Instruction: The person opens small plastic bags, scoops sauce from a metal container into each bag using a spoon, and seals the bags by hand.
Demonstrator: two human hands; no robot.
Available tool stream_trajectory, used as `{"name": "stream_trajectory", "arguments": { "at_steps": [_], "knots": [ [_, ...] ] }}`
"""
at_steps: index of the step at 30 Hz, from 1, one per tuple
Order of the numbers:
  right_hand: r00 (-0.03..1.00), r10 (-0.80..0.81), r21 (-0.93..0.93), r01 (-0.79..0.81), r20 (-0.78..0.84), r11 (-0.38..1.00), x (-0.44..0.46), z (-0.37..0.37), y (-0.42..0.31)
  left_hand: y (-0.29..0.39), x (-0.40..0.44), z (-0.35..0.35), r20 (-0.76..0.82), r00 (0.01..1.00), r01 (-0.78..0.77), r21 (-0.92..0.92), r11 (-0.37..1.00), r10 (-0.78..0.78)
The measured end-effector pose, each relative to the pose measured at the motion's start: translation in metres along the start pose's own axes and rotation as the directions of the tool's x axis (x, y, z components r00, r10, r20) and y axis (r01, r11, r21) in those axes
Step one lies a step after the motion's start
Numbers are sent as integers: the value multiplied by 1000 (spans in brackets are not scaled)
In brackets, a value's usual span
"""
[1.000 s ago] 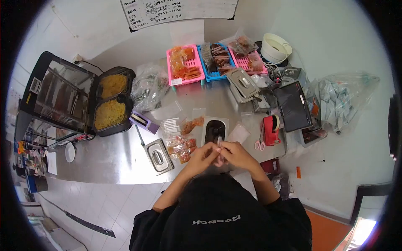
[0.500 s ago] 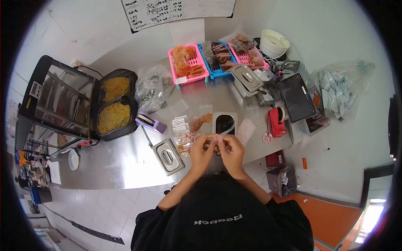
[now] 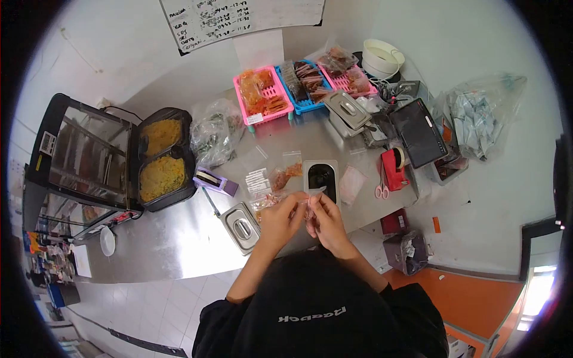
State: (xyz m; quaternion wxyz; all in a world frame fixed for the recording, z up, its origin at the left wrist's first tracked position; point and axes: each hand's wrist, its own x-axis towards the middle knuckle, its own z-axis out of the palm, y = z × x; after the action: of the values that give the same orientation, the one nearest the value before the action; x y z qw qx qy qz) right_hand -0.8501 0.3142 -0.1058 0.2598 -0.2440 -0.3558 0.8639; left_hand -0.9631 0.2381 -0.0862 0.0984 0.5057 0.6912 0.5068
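Note:
My left hand [image 3: 282, 219] and my right hand [image 3: 327, 224] are together at the table's front edge, fingertips closed on a small clear plastic bag [image 3: 308, 210]. Something reddish shows through the bag, partly hidden by my fingers. Just beyond my hands stands a steel container [image 3: 336, 173] with dark contents. Left of it lie small bags of reddish-brown food [image 3: 279, 178], some beside my left hand, and a group of white label strips [image 3: 258, 181]. A flat pinkish bag [image 3: 353, 184] rests to the container's right.
A steel lid [image 3: 241, 228] and a purple tape dispenser [image 3: 215, 181] are on the left, before black trays of yellow food [image 3: 162, 179]. Pink [image 3: 253, 121] and blue baskets [image 3: 307, 108] line the back. Scissors [image 3: 382, 190] and a red tape dispenser [image 3: 394, 172] sit right.
My hands have shifted slightly and the fingers have changed their pinch on the bag; my right hand's fingers are more spread, showing more of the reddish contents. The head view has tilted slightly.

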Motion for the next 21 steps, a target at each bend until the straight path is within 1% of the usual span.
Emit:
{"name": "stream_trajectory", "arguments": {
  "at_steps": [2,4,5,7,8,9,10,11,12,13,14,17,19,20,21],
  "knots": [
    [999,-39,-141,42,21,989,1,0,-5,-2,4,-7,74,996,-49,36,998,47],
    [997,3,-210,14,82,978,3,-8,-8,-11,5,-14,159,981,-125,69,990,113],
    [993,27,-246,1,112,969,4,-12,-11,-16,4,-14,204,974,-87,-60,994,98],
    [968,189,-274,-139,165,952,2,-16,-25,-28,1,-12,296,951,6,-308,951,90],
    [945,268,-291,-207,188,934,2,-18,-31,-32,-1,-16,478,878,277,-465,841,-24],
    [926,294,-300,-218,238,929,3,-22,-34,-37,-3,-23,657,749,539,-536,649,-79],
    [903,321,-310,-229,286,923,3,-26,-37,-41,-7,-25,811,581,760,-511,401,-69],
    [877,344,-320,-238,334,917,4,-28,-38,-47,-17,-18,785,619,779,-614,122,-3],
    [868,347,-289,-251,356,924,3,-24,-40,-53,-29,-7,745,665,741,-650,-169,48],
    [859,347,-256,-263,378,930,0,-19,-43,-61,-36,1,695,714,649,-616,-447,80],
    [850,347,-223,-278,397,935,-3,-15,-43,-57,-34,0,701,712,669,-663,-336,35],
    [879,324,-25,-337,349,941,-11,-18,-32,-27,-22,-14,678,728,683,-731,14,-103],
    [903,327,-99,-311,278,945,-7,-20,-26,-15,-17,-19,625,756,654,-714,249,-194],
    [914,325,-136,-299,244,944,-5,-16,-27,-17,-16,-15,438,849,528,-720,450,-295],
    [912,321,-181,-280,257,943,-6,-10,-30,-20,-16,-5,223,912,401,-655,640,-343]
  ]
}}
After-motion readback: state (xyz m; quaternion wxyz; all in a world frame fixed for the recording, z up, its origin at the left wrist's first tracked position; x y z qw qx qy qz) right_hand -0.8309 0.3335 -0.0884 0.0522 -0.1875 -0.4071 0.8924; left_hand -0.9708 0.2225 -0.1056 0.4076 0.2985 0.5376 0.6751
